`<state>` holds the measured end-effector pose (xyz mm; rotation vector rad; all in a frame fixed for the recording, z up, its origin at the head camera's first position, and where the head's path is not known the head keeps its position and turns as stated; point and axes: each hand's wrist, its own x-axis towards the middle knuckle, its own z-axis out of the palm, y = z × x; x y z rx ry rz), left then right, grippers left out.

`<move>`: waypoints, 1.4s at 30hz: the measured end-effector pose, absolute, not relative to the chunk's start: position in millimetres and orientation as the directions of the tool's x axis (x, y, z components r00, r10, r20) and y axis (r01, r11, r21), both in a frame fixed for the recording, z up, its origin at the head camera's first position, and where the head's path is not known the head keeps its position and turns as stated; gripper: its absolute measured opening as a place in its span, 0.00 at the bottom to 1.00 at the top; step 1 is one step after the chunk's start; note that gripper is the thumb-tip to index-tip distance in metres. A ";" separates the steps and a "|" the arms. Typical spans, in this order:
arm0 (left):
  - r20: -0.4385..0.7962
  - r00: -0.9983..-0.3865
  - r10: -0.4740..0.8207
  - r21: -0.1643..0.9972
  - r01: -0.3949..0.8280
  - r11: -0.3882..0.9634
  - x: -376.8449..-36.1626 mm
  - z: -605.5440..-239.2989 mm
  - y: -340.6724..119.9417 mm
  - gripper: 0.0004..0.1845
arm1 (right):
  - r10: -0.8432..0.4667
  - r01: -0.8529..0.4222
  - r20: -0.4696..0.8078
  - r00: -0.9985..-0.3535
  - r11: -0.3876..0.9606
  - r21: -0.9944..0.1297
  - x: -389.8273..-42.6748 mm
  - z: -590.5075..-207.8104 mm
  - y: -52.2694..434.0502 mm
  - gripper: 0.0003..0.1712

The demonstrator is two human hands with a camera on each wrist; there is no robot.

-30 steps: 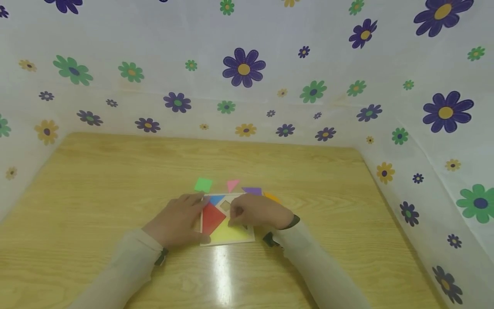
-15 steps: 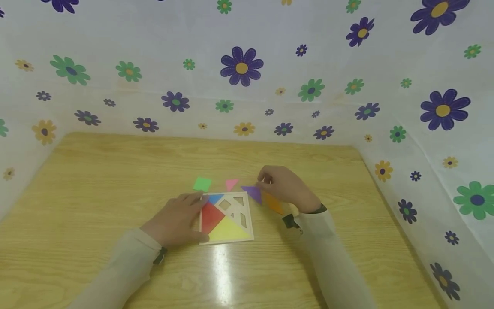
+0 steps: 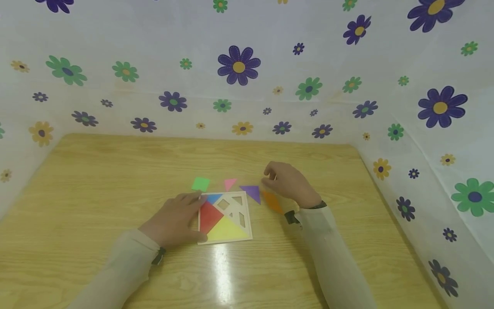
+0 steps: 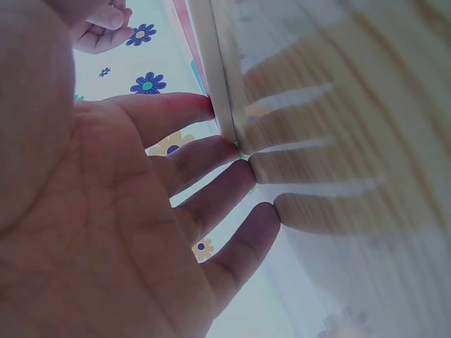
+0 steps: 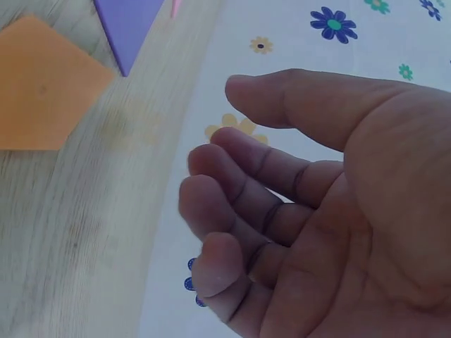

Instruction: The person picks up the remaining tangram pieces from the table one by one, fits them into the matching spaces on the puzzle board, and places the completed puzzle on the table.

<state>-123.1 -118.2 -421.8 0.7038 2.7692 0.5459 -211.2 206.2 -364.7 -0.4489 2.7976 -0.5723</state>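
Note:
A square puzzle board (image 3: pixel 249 223) with a pale frame lies on the table. Set in it are a red piece (image 3: pixel 210 217), a large yellow triangle (image 3: pixel 225 230) and a blue piece (image 3: pixel 213 198); bare cutouts show at its upper right. My left hand (image 3: pixel 173 221) rests along its left side, index finger at the top corner and thumb on the lower edge, fingers fairly straight in the left wrist view. Above the orange piece (image 3: pixel 272 201), my right hand (image 3: pixel 291 182) hovers with loosely bent fingers, holding nothing. Beside that piece lies a purple triangle (image 3: pixel 252 193).
Behind the board lie a green piece (image 3: pixel 200 184) and a small pink triangle (image 3: pixel 230 183). The wooden table (image 3: pixel 127 171) reaches back to a white flowered cloth (image 3: pixel 154 51), which also stands along both sides.
My right hand has moved from over the board rightward and back, to above the orange piece, uncovering the cutouts. My left hand stays at the board's left side.

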 end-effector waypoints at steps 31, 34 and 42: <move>-0.158 -0.855 0.494 0.418 0.396 0.818 -121.1 -417.9 -119.5 0.53 | -0.270 -0.129 -0.355 -0.895 0.919 -0.373 -210.1 -370.0 215.7 0.12; -0.151 -0.853 0.499 0.420 0.402 0.814 -121.3 -417.4 -119.1 0.52 | -0.235 -0.089 -0.406 -0.883 0.934 -0.347 -209.3 -370.4 216.7 0.14; -0.145 -0.852 0.503 0.415 0.410 0.812 -122.8 -418.7 -118.4 0.53 | -0.179 -0.019 -0.523 -0.833 0.955 -0.297 -207.4 -371.8 214.9 0.19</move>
